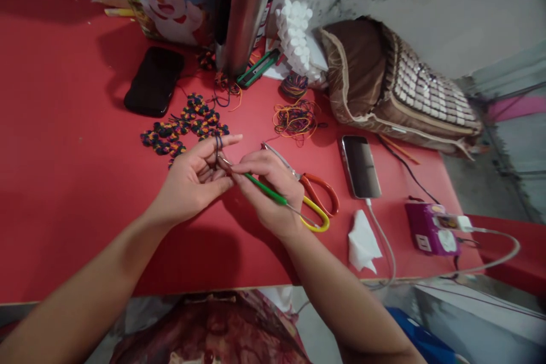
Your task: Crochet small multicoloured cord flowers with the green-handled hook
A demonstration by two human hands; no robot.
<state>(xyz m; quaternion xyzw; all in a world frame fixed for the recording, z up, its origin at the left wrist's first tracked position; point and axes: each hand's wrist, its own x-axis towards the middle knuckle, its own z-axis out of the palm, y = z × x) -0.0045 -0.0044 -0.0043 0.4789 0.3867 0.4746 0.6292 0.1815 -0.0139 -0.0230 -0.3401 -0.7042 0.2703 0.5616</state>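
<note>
My right hand (273, 182) grips a crochet hook with a green handle (268, 190), its tip pointing toward my left fingers. Dark yarn (218, 142) loops around the outstretched index finger of my left hand (187, 182). The left thumb and other fingers pinch together by the hook's tip, where the small work is mostly hidden. Just beyond the left hand lie crocheted pieces (198, 116) in black, orange and purple. Scissors with orange and yellow handles (326, 193) lie partly under my right hand. Tangled multicoloured yarn (296, 119) rests past them, beside a wound bundle (294, 85).
On the red table (63, 182) are a black case-like object (154, 81), a green cutter (258, 68), a charging phone (360, 166), crumpled tissue (363, 242) and a purple power box (430, 228). A metal cylinder (247, 11) and brown cushioned bag (396, 79) stand behind.
</note>
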